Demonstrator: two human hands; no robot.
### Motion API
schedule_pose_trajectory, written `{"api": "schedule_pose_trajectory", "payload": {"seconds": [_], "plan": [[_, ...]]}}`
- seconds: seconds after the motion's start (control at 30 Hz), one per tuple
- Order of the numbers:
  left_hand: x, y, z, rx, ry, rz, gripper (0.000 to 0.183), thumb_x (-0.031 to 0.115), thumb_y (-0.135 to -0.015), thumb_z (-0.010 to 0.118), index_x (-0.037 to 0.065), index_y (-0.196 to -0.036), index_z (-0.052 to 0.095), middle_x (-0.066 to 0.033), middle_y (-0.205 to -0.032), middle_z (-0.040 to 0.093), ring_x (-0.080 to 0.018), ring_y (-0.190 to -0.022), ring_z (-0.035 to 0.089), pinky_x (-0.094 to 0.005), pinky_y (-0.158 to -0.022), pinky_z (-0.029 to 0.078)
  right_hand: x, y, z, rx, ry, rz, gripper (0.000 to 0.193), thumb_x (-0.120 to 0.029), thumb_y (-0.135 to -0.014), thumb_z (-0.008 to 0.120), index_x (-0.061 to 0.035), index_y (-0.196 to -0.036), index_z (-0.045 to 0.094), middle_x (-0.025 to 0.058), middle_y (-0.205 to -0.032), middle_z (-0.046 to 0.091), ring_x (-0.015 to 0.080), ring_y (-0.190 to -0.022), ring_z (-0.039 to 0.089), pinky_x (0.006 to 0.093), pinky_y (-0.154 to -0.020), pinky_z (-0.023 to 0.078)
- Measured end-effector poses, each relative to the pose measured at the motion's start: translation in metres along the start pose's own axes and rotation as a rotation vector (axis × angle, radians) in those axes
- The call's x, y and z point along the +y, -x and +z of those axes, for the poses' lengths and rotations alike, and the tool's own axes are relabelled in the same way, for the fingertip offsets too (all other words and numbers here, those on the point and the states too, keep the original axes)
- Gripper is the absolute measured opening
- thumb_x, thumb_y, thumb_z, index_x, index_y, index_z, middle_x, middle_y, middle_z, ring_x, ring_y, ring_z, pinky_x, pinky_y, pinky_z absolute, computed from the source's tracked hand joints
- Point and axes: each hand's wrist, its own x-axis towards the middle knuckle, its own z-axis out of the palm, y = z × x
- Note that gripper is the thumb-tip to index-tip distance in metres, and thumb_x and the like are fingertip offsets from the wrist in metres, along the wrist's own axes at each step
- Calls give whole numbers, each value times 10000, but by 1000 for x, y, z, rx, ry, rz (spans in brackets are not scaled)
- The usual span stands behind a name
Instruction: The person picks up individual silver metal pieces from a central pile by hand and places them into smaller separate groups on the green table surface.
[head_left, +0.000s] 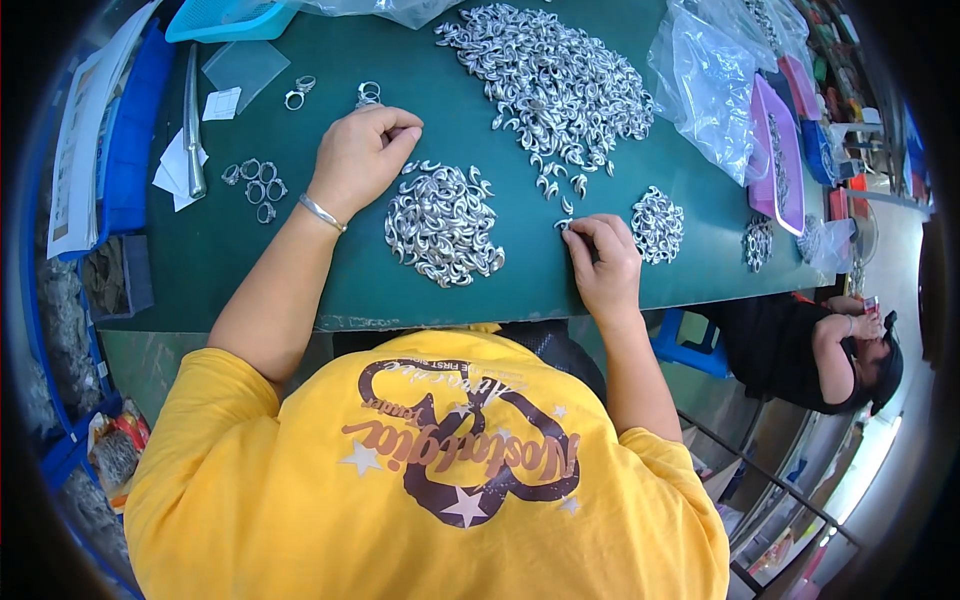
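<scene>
My right hand (pixel 608 262) is closed in a pinch, thumb and forefinger on a small crescent-shaped metal piece (pixel 562 224) at the table surface. Just beyond it lies another loose piece. To its right is a small heap of silvery pieces (pixel 657 226); to its left spreads a larger heap of crescent-shaped pieces (pixel 442 225). My left hand (pixel 362 155) rests with curled fingers above that heap's far left side; whatever is inside the fingers is hidden. Right behind its knuckles stand a few silver rings (pixel 369 92). The biggest heap of crescent pieces (pixel 555 80) lies at the far middle.
Several silver rings (pixel 266 182) lie left on the green table (pixel 330 260). Near them are a tapered metal rod (pixel 193 130), paper slips (pixel 178 170) and a turquoise basket (pixel 230 20). Clear plastic bags (pixel 705 90) and a pink tray (pixel 775 160) stand right. A seated person (pixel 800 350) is nearby.
</scene>
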Motion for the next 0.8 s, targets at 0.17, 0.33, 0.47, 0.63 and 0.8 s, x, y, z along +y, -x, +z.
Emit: {"api": "schedule_pose_trajectory", "payload": {"seconds": [0.17, 0.33, 0.47, 0.63, 0.8], "plan": [[1, 0, 0, -25, 2, -36, 151, 130, -869, 685, 36, -980, 728, -60, -878, 675, -137, -705, 629, -252, -642, 492, 4, 8, -3, 36, 69, -144, 181, 13, -738, 761, -19, -891, 671, 116, -869, 638, 300, -773, 619, 364, -663, 514], [-4, 1, 1, -5, 5, -11, 150, 125, -871, 686, 35, -983, 729, -59, -885, 676, -131, -703, 626, -247, -640, 490, 5, 14, -21, 82, -9, 51, 130, 75, -792, 671, 9, -903, 664, 142, -859, 646, 290, -757, 632, 338, -681, 518], [-4, 2, 1, 3, 2, -16, 154, 130, -871, 691, 38, -987, 730, -50, -877, 671, -119, -698, 609, -239, -637, 482, 0, 9, -23, 69, -55, 120, 118, 70, -819, 645, 17, -923, 660, 156, -881, 649, 284, -781, 642, 323, -696, 516], [0, 0, 0, -14, 8, -38, 150, 127, -874, 688, 39, -989, 731, -46, -877, 668, -117, -705, 604, -237, -643, 479, -9, 6, -12, -80, -51, 13, 145, 56, -821, 645, 10, -954, 674, 157, -914, 646, 309, -815, 645, 340, -723, 524], [0, 2, 0, -5, 1, -19, 143, 120, -875, 683, 38, -982, 731, -42, -871, 663, -118, -706, 589, -237, -644, 471, -9, 4, -15, 6, -68, 171, 83, 32, -822, 662, 8, -900, 676, 157, -879, 652, 310, -768, 650, 350, -695, 526]]}}
